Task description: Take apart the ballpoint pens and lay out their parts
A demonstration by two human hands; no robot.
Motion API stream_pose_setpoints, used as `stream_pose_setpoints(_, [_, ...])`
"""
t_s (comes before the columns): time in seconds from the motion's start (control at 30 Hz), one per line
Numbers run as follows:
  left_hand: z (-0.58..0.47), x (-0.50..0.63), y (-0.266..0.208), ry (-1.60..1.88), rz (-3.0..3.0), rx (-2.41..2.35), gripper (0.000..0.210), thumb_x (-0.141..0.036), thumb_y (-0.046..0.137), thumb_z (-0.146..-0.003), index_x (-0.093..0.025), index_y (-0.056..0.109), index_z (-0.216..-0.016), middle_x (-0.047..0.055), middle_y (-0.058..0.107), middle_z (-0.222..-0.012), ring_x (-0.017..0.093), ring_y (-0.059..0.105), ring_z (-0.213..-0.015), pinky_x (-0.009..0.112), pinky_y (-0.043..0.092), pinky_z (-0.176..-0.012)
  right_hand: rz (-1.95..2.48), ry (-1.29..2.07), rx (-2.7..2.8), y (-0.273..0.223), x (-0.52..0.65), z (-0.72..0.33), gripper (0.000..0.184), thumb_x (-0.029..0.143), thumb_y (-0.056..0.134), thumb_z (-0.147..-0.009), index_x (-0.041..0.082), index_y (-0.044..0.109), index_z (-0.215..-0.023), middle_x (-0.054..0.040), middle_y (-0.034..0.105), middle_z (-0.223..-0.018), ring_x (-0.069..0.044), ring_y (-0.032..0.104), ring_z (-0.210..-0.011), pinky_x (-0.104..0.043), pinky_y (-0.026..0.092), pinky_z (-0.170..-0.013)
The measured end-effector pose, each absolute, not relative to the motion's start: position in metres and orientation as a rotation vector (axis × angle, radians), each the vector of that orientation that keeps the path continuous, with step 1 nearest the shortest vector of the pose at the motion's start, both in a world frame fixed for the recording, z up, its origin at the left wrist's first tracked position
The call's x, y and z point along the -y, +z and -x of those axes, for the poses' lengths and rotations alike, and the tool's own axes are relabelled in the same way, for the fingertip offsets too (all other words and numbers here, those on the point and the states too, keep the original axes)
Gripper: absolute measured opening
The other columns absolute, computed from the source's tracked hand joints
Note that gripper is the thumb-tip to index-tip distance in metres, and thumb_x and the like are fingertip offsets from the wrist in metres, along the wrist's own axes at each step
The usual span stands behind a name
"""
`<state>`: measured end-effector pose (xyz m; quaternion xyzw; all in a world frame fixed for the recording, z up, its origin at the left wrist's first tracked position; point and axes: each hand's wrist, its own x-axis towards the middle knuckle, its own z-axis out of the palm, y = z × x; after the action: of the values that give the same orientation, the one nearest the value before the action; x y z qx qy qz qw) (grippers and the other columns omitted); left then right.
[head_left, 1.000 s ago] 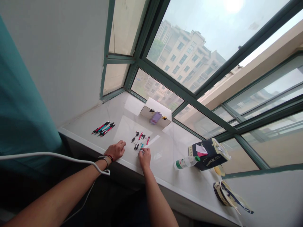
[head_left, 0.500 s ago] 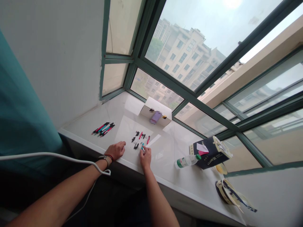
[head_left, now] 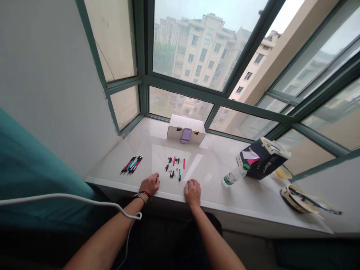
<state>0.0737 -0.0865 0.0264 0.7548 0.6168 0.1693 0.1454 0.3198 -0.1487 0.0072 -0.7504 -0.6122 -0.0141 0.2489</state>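
Note:
My left hand [head_left: 150, 184] rests near the front edge of the white sill, its fingers curled into a loose fist with nothing visible in it. To the right, my right hand [head_left: 193, 190] lies on the surface with fingers bent and slightly apart, holding nothing I can see. Just beyond it lies a teal pen barrel [head_left: 179, 174], apart from the fingers. Around that barrel are a red pen barrel [head_left: 184, 163], black pen parts [head_left: 172, 174] and several other small pieces. A group of assembled pens [head_left: 131, 165], red, teal and black, lies left of my left hand.
A white box [head_left: 186, 123] with a purple packet [head_left: 186, 135] in front stands by the window. On the right are a water bottle [head_left: 235, 175], a dark carton [head_left: 263, 159] and a round cream-coloured object [head_left: 295, 198]. A white cable [head_left: 84, 197] crosses above my left forearm.
My right hand has let go of the teal barrel and drawn back from it to the right. The barrel now lies among the parts. The camera's view has turned and shifted.

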Motion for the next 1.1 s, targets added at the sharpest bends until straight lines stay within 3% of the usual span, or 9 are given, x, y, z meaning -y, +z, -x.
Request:
stream_pose_setpoints(0.27, [-0.075, 0.085, 0.025, 0.421, -2.209, -1.791, 0.019, -0.025, 0.044, -0.091, -0.023, 0.059, -0.101, 0.005, 0.07, -0.094, 0.018, 0.063, -0.083, 0.027, 0.036, -0.067, 2.131, -0.051, 1.638, 0.016, 0.149, -0.316, 0.022, 0.02, 0.048, -0.088, 0.02, 0.06, -0.106, -0.0115, 0.054, -0.122, -0.024, 0.045, -0.114, -0.034, 0.035, -0.093])
stream_pose_setpoints(0.47, [-0.059, 0.06, 0.028, 0.346, -2.235, -1.622, 0.017, -0.025, 0.046, -0.09, -0.023, 0.061, -0.097, 0.001, 0.068, -0.078, 0.015, 0.063, -0.075, 0.024, 0.039, -0.068, 2.135, -0.041, 1.622, 0.018, 0.149, -0.316, 0.021, 0.021, 0.049, -0.087, 0.019, 0.06, -0.105, -0.011, 0.055, -0.121, -0.025, 0.045, -0.112, -0.035, 0.034, -0.091])
stream_pose_setpoints(0.7, [-0.005, 0.019, 0.05, 0.277, -2.236, -1.979, 0.021, -0.026, 0.046, -0.086, -0.021, 0.063, -0.097, 0.01, 0.067, -0.105, 0.021, 0.064, -0.095, 0.03, 0.046, -0.079, 2.123, 0.006, 1.615, 0.022, 0.15, -0.316, 0.025, 0.019, 0.051, -0.084, 0.02, 0.06, -0.107, -0.0119, 0.055, -0.121, -0.026, 0.044, -0.112, -0.036, 0.032, -0.094])
stream_pose_setpoints(0.9, [0.019, 0.006, 0.046, 0.21, -2.079, -2.207, 0.038, -0.041, 0.045, -0.088, -0.018, 0.059, -0.115, 0.016, 0.062, -0.111, 0.026, 0.064, -0.099, 0.034, 0.049, -0.079, 2.113, 0.015, 1.591, 0.021, 0.15, -0.316, 0.026, 0.018, 0.052, -0.084, 0.02, 0.061, -0.107, -0.0121, 0.055, -0.122, -0.025, 0.044, -0.114, -0.035, 0.031, -0.095])
stream_pose_setpoints(1.1, [0.01, 0.005, 0.045, 0.04, -2.088, -2.25, 0.038, -0.043, 0.042, -0.089, -0.018, 0.063, -0.107, 0.017, 0.064, -0.109, 0.028, 0.066, -0.094, 0.035, 0.05, -0.072, 2.118, 0.038, 1.593, 0.022, 0.15, -0.316, 0.026, 0.018, 0.052, -0.084, 0.021, 0.061, -0.108, -0.0117, 0.055, -0.123, -0.025, 0.044, -0.115, -0.036, 0.031, -0.097])
